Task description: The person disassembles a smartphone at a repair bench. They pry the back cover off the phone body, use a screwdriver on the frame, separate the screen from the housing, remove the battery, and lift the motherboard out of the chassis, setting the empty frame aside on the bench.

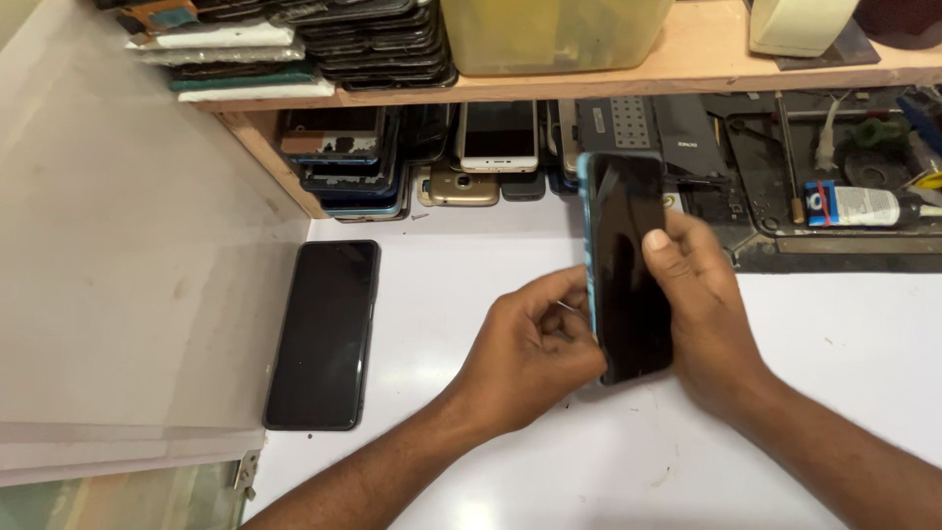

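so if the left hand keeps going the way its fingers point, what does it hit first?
The left hand points right, at the blue-edged edge of the dark phone that the right hand holds upright. It looks already touching there, though depth is unclear.

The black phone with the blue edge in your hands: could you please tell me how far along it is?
Already done: nothing I can confirm. In hand: the black glass-fronted phone with a blue edge is held upright, right hand gripping it, left hand working at its left side. Left: a second flat black phone lies untouched on the white table.
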